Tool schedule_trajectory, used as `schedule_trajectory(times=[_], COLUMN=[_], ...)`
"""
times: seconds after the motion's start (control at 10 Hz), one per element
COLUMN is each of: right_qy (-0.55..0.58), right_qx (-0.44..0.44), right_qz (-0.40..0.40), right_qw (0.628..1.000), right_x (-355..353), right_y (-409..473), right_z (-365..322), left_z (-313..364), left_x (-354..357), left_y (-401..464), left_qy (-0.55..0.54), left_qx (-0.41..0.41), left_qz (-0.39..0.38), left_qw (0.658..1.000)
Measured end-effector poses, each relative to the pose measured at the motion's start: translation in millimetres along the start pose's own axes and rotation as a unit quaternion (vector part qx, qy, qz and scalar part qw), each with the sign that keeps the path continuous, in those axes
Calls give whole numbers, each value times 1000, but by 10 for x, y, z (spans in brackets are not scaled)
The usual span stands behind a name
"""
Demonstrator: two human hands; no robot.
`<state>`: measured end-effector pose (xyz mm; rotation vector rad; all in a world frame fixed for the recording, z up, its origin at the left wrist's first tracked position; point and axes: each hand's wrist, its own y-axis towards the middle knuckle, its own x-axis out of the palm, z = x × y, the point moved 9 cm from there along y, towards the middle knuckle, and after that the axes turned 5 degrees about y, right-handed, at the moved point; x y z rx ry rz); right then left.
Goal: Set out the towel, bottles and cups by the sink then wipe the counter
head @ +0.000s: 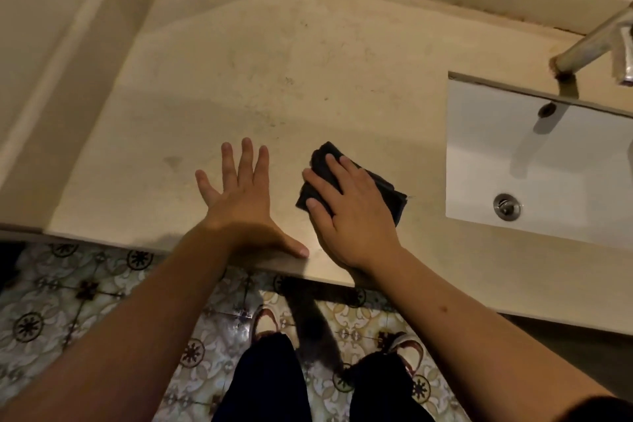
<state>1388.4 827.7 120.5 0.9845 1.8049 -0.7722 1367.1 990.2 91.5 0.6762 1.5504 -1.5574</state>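
On the pale, speckled stone counter (274, 55) left of the basin, the person's right hand (352, 205) presses flat on a folded dark cloth (390, 192), fingers spread over it rather than closed round it. Their left hand (239, 195) lies beside it, wide open, palm down on bare stone, holding nothing. Wiping looks to be under way; faint marks show farther back. No towel, bottles or cups are visible anywhere, so I cannot tell whether setting out is done. Only the white rectangular sink (479, 154) holds anything: it looks dry and empty apart from its metal drain plug (506, 206).
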Motion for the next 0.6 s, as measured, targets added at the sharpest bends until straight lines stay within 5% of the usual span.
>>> schedule_trajectory(times=[0.3, 0.4, 0.6], right_qy=[126, 256, 300], right_qx=[-49, -53, 9], right_qz=[-69, -137, -109], right_qw=[988, 956, 948], right_x=[-286, -593, -1575], right_y=[-558, -633, -1126], right_z=[561, 704, 1594], left_z=[275, 860, 2093], left_x=[-190, -309, -642], left_y=[-336, -551, -932], left_qy=[-8, -57, -135], left_qx=[-15, 24, 72], left_qz=[36, 80, 122], left_qw=[999, 995, 981])
